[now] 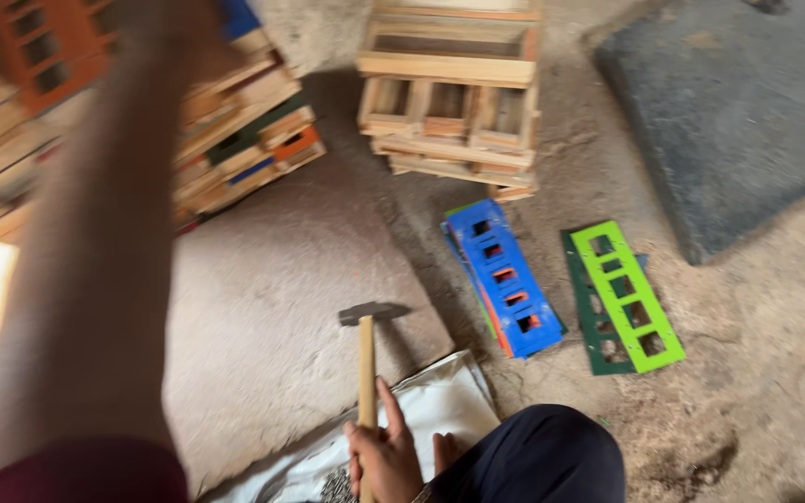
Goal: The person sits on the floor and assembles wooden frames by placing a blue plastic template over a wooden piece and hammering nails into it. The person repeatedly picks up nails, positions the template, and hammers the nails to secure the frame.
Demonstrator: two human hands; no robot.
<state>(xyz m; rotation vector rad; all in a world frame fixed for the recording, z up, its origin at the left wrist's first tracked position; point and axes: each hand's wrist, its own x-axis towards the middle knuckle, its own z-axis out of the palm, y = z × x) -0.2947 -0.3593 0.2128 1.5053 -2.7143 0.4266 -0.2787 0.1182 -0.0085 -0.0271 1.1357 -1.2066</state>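
Hammer (366, 359) upright in my right hand (386, 458), fingers wrapped round wooden handle. Left hand (174, 33) raised toward stacked wooden frames (235, 130), blurred; grip cannot tell. Blue panel (505, 277) on floor.

Daylight, soft and even across the pale dusty concrete floor (272, 279) — no hard shadows. Blown-out white glare at the left edge, mid-height, detail gone there. Raised left forearm (86, 261) is heavily motion-blurred, smeared w/ no edges, and the left hand at top is too blurred to read. Stack of painted and bare wooden slat frames (235, 130) upper left is soft too. Sharper towards centre-right: the blue perforated panel (505, 275) and bright green perforated panel (628, 296) show crisp cut-outs. Wooden-handled steel hammer (366, 363) casts a faint shadow to its right. Dark grey mat (738, 112) — flat, dim, low detail.
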